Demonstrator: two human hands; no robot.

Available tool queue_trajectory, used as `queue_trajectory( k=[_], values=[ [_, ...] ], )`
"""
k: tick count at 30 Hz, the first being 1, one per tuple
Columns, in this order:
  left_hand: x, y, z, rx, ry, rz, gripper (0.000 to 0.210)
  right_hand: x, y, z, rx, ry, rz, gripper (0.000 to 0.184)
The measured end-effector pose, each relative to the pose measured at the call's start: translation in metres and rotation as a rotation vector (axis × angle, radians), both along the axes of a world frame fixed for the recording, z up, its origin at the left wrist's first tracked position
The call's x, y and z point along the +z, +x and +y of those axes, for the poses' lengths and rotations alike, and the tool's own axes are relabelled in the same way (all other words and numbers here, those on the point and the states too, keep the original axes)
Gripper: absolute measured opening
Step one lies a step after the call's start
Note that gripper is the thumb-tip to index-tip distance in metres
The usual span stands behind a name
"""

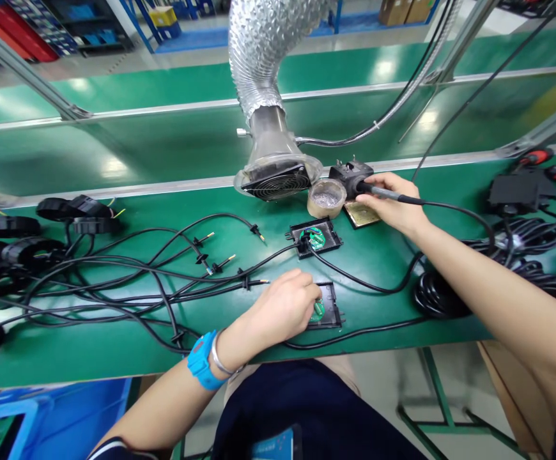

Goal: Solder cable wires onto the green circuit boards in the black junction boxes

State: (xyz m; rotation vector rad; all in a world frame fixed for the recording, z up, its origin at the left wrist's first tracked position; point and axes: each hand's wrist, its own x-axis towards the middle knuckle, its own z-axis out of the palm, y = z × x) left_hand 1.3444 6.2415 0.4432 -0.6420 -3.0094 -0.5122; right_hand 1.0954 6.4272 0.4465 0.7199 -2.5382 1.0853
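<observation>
My right hand [397,203] is wrapped round the handle of a soldering iron [383,191], whose tip is inside its dark stand [349,172]. Just below the stand lies a yellowish cleaning pad in a tray [362,215], with a round tub of silvery material [326,199] to its left. My left hand [285,303] bends closed fingers over the nearer black housing [330,297], which holds a green circuit board [318,311]. What those fingertips pinch is hidden. Farther back, a second black housing [333,239] holds another green board [317,237], with black cables running to it.
A fume extractor hood [278,179] hangs above the bench under a silver duct [254,57]. Tangled black cables [153,281] and black rings [12,227] cover the left side. Coiled cables [436,294] and a black box [522,190] stand at right.
</observation>
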Motion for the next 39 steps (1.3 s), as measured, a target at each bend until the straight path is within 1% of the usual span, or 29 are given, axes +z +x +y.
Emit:
queue_trajectory(
  k=[2,4,5,6,7,8,9,10,11,12,14,15,16,17,18,19,20,21,22,24,26,27,29,31,33,36,39],
  values=[
    [0.006,0.007,-0.003,0.035,0.074,0.012,0.025,0.005,0.019,0.007,-0.002,0.061,-0.119,0.060],
    [0.011,0.018,-0.008,0.093,0.152,0.029,0.027,0.016,0.053,0.018,0.022,0.183,-0.178,0.062],
    [0.012,0.024,-0.011,0.125,0.187,0.034,0.028,0.023,0.076,0.023,0.066,0.251,-0.159,0.059],
    [0.013,0.030,-0.014,0.153,0.216,0.032,0.029,0.030,0.102,0.027,0.082,0.273,-0.036,0.058],
    [0.012,0.035,-0.016,0.176,0.240,0.024,0.031,0.034,0.131,0.029,0.126,0.267,0.081,0.052],
    [0.010,0.040,-0.017,0.197,0.264,0.012,0.035,0.036,0.160,0.028,0.204,0.240,0.147,0.037],
    [0.008,0.044,-0.018,0.220,0.296,0.000,0.040,0.034,0.187,0.023,0.337,0.215,0.145,0.019],
    [0.006,0.048,-0.018,0.247,0.339,-0.008,0.045,0.027,0.212,0.015,0.470,0.180,0.121,0.010],
    [0.004,0.050,-0.018,0.282,0.397,-0.017,0.049,0.017,0.234,0.005,0.520,0.168,0.109,0.010],
    [0.002,0.052,-0.018,0.323,0.469,-0.033,0.052,0.005,0.251,-0.007,0.511,0.176,0.125,0.015],
    [0.000,0.054,-0.019,0.408,0.644,-0.090,0.054,-0.019,0.271,-0.031,0.405,0.217,0.151,0.022],
    [0.000,0.055,-0.019,0.436,0.742,-0.128,0.054,-0.028,0.276,-0.040,0.345,0.213,0.149,0.022],
    [0.000,0.055,-0.019,0.448,0.839,-0.164,0.053,-0.033,0.279,-0.046,0.305,0.179,0.115,0.019],
    [0.000,0.054,-0.019,0.454,0.926,-0.185,0.052,-0.033,0.280,-0.049,0.293,0.120,0.042,0.016],
    [0.000,0.053,-0.017,0.453,0.989,-0.171,0.051,-0.030,0.279,-0.047,0.306,0.047,-0.070,0.015],
    [-0.001,0.052,-0.014,0.439,1.009,-0.125,0.050,-0.023,0.278,-0.042,0.329,-0.024,-0.211,0.016],
    [-0.003,0.049,-0.009,0.413,0.978,-0.055,0.049,-0.014,0.276,-0.033,0.346,-0.074,-0.355,0.017],
    [-0.005,0.046,-0.003,0.374,0.895,0.028,0.050,-0.005,0.272,-0.022,0.352,-0.099,-0.474,0.018],
    [-0.007,0.043,0.004,0.324,0.775,0.102,0.051,0.004,0.267,-0.009,0.339,-0.093,-0.553,0.019],
    [-0.012,0.036,0.018,0.221,0.496,0.170,0.060,0.015,0.253,0.016,0.266,0.000,-0.586,0.022],
    [-0.016,0.031,0.026,0.169,0.280,0.162,0.076,0.015,0.236,0.035,0.212,0.142,-0.540,0.026],
    [-0.018,0.030,0.027,0.153,0.209,0.153,0.080,0.012,0.228,0.042,0.217,0.204,-0.512,0.027],
    [-0.020,0.031,0.022,0.113,0.136,0.146,0.080,0.002,0.215,0.049,0.284,0.280,-0.420,0.029],
    [-0.021,0.034,0.014,0.073,0.114,0.135,0.078,-0.009,0.208,0.048,0.379,0.295,-0.277,0.027],
    [-0.021,0.038,0.006,0.046,0.110,0.131,0.076,-0.017,0.207,0.043,0.442,0.284,-0.124,0.025],
    [-0.022,0.041,0.000,0.043,0.108,0.154,0.070,-0.023,0.210,0.037,0.479,0.287,0.036,0.023],
    [-0.024,0.041,0.000,0.050,0.096,0.165,0.063,-0.029,0.211,0.035,0.481,0.351,0.181,0.023]
  ],
)
